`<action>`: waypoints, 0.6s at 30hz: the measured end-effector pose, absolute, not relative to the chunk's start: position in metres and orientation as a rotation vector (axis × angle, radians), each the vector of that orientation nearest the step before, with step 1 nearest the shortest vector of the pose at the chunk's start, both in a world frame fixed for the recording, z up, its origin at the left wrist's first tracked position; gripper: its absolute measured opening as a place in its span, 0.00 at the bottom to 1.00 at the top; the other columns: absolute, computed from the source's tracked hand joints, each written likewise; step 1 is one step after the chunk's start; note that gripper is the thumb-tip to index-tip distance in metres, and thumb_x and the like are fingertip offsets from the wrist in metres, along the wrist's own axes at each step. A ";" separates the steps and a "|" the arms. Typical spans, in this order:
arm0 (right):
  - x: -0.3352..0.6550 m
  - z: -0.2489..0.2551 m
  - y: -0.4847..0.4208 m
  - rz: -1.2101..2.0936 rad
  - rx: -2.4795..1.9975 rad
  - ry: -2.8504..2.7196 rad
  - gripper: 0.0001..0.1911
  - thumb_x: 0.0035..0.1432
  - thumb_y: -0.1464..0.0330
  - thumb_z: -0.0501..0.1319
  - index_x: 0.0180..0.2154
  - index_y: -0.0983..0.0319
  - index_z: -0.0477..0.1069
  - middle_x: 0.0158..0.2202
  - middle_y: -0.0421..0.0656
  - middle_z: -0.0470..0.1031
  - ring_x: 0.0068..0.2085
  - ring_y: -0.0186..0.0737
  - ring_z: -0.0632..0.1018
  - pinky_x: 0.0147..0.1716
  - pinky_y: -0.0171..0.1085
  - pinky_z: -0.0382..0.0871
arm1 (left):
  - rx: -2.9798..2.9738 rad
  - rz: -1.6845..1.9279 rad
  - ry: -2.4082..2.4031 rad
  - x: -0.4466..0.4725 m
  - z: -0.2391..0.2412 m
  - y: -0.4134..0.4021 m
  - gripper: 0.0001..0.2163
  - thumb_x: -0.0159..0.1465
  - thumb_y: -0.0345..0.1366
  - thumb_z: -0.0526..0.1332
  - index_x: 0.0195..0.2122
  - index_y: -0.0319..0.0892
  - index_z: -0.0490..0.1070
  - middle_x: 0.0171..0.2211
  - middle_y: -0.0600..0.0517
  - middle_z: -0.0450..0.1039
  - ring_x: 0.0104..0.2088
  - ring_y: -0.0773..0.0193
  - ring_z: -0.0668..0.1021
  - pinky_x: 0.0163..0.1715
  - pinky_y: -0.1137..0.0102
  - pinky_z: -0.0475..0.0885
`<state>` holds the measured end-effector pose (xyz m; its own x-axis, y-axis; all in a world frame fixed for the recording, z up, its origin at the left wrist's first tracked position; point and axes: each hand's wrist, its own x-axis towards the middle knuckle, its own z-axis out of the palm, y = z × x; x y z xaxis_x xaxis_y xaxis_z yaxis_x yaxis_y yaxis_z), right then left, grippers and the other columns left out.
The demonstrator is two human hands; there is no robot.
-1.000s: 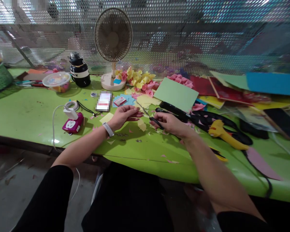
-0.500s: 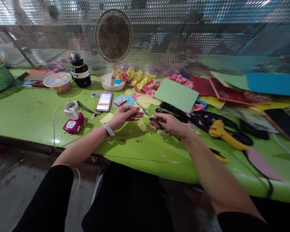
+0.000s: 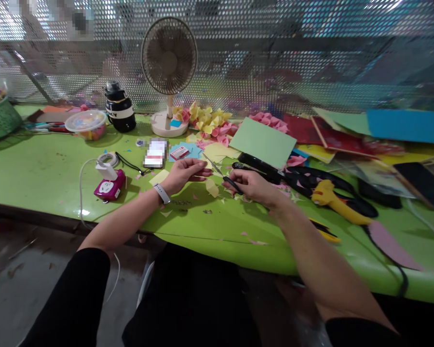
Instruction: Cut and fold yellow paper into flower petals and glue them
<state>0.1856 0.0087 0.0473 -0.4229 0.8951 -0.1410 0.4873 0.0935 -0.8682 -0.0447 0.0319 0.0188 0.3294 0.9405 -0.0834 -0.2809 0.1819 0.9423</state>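
Right hand (image 3: 253,186) gripped scissors (image 3: 233,183), blades beside left hand (image 3: 185,175), whose hold I could not tell. Paper flowers (image 3: 209,120) looked finished beyond both; green sheet (image 3: 263,140) beyond right hand looked uncut.

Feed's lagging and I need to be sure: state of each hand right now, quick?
Left hand: partly curled; whether it pinches anything cannot be told.
Right hand: closed, holding black-handled scissors.
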 end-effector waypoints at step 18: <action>0.188 0.043 0.011 1.324 -1.332 -1.941 0.29 0.46 0.42 0.69 0.30 0.60 0.68 0.24 0.39 0.72 0.24 0.35 0.69 0.21 0.35 0.58 | 1.082 0.962 0.797 -0.047 0.017 0.035 0.05 0.66 0.32 0.66 0.39 0.36 0.75 0.33 0.47 0.82 0.34 0.68 0.84 0.38 0.71 0.78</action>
